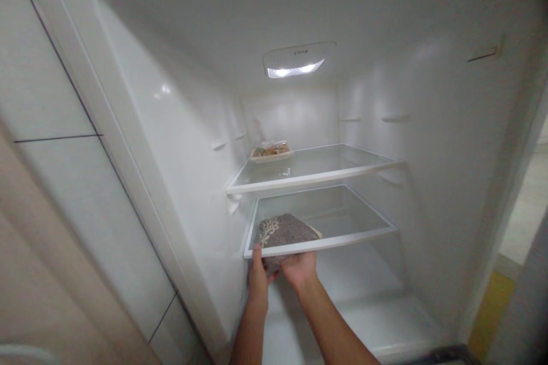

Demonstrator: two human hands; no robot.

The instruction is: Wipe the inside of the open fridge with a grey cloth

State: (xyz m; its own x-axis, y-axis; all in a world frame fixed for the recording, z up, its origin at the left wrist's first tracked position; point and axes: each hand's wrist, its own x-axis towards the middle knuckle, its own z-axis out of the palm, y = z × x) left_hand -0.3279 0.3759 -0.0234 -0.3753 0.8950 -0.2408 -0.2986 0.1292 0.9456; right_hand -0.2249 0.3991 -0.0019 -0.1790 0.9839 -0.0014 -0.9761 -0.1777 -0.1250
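A folded grey-brown cloth (289, 229) with a cream pattern on one corner shows through the glass of the lower refrigerator shelf (355, 234). Part of the cloth hangs just below the shelf's white front rim, so it appears to be under the glass. My left hand (258, 276) grips the cloth at its left side, its upper finger or thumb reaching up to the rim. From below, my right hand (302, 268) supports the cloth, with its fingers mostly hidden beneath the cloth and rim.
An upper glass shelf (317, 168) carries a wrapped food tray (272, 151) at its back left. A lit lamp (299, 63) is on the ceiling. White side walls with shelf ledges (394, 118) close in on both sides. A tiled wall (51, 97) stands outside, left.
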